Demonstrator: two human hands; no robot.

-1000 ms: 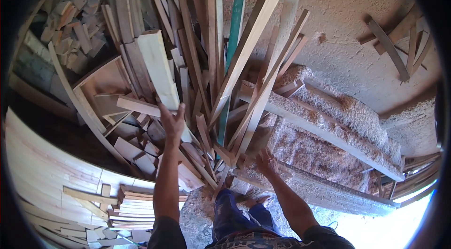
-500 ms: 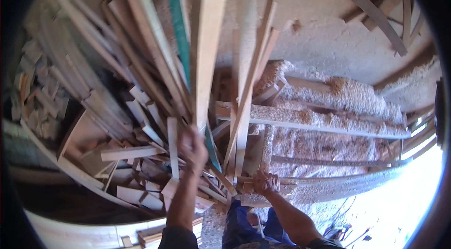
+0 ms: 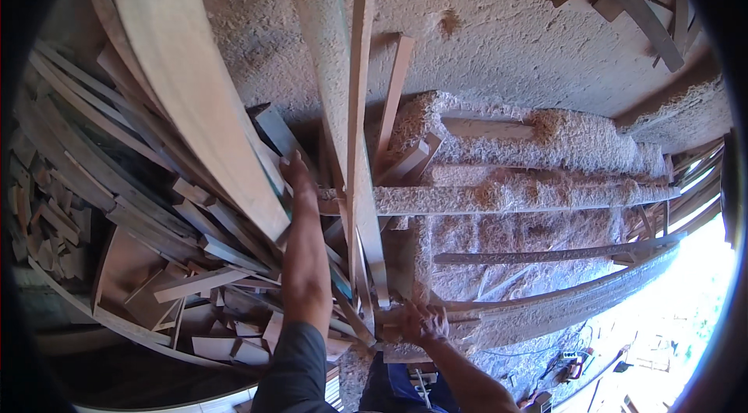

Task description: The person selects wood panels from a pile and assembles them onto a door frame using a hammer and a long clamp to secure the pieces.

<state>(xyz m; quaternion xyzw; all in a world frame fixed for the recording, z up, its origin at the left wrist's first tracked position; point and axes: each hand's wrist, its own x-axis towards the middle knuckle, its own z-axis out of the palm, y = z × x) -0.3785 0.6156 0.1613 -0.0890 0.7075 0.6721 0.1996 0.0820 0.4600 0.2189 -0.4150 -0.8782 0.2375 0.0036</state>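
Observation:
A wide, pale wooden board (image 3: 187,78) leans at the left, its lower end beside my left forearm. My left hand (image 3: 296,173) is at the board's right edge, the thumb showing and the other fingers mostly hidden; it appears to grip that edge. To its right stand a long pale plank (image 3: 323,39) and a narrow wooden strip (image 3: 360,101), both slanting. My right hand (image 3: 425,323) is low in the middle, fingers bent over the near end of a dust-covered wooden beam (image 3: 538,315).
Curved wooden offcuts (image 3: 86,156) and short blocks (image 3: 222,347) pile up at the left. A shaving-covered wooden frame (image 3: 499,199) extends right. Behind it is a rough wall (image 3: 499,47); dark curved pieces (image 3: 631,4) lie at the upper right. Tools (image 3: 575,366) lie low at the right.
My left hand has moved up and away from me. The wide board now leans further left and looks larger. My right hand stays on the beam end. The whole view has shifted slightly.

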